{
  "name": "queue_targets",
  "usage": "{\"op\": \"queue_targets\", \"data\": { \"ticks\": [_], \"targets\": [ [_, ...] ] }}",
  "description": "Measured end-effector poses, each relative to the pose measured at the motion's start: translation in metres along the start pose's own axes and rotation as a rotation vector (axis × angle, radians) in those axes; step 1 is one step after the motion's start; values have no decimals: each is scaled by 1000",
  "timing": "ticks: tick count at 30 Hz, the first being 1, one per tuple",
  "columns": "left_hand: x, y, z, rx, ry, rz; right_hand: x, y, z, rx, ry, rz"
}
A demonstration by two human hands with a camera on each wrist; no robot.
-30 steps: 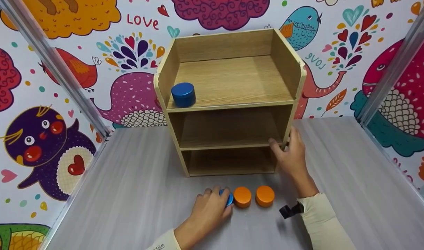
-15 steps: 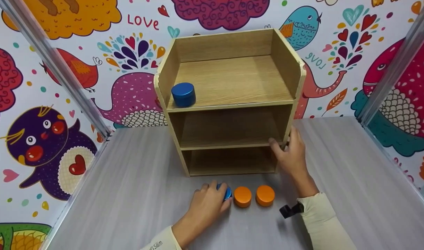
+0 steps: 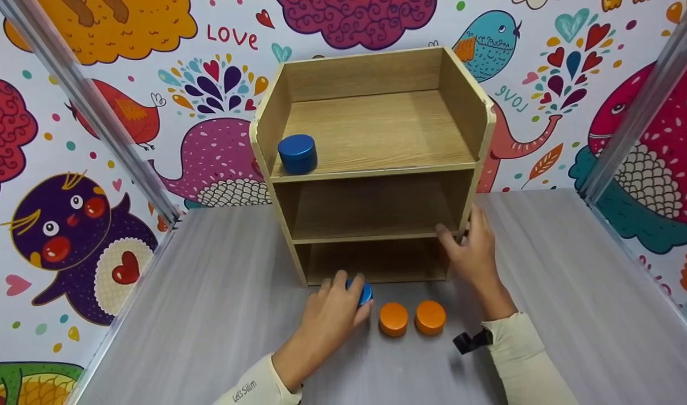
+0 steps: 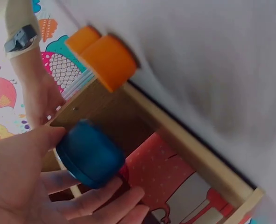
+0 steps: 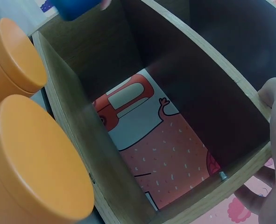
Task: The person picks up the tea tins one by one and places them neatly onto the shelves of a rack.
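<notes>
My left hand (image 3: 329, 312) grips a small round blue tin (image 3: 366, 295) between thumb and fingers, just in front of the wooden shelf unit's (image 3: 377, 126) bottom compartment. In the left wrist view the blue tin (image 4: 88, 154) is held tilted, off the table. My right hand (image 3: 475, 259) holds the shelf's right side panel, thumb on the front edge near the middle board and fingers on the outside. A second blue tin (image 3: 297, 154) stands at the front left of the top shelf. Two orange tins (image 3: 393, 319) stand side by side on the table, right of my left hand.
The shelf stands on a grey table (image 3: 220, 315) before a cartoon-patterned wall (image 3: 220, 84). Metal posts (image 3: 96, 112) rise at both back corners. A black strap piece (image 3: 471, 341) sits at the right wrist.
My left hand has lifted the blue tin from beside the orange tins and moved it forward to the shelf's bottom front edge. The right hand stays on the panel.
</notes>
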State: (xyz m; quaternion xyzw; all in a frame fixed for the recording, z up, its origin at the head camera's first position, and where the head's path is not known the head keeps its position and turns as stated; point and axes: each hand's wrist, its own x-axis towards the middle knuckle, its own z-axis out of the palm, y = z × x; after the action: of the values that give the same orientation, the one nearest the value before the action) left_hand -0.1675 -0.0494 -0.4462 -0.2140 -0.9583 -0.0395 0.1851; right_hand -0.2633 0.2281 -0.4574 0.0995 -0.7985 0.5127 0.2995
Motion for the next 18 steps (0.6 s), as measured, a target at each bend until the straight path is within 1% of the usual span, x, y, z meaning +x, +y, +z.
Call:
{"op": "queue_targets", "data": {
  "ticks": [4,11,18],
  "targets": [
    [5,-2,-9,1,33,-2,0,1,0,-4,1,-3],
    [12,-5,-23,12,73,-7,0,2,1,-42,27,-59],
    [20,-6,-40,-17,83,-30,0,1,1,-35,20,-39]
  ]
}}
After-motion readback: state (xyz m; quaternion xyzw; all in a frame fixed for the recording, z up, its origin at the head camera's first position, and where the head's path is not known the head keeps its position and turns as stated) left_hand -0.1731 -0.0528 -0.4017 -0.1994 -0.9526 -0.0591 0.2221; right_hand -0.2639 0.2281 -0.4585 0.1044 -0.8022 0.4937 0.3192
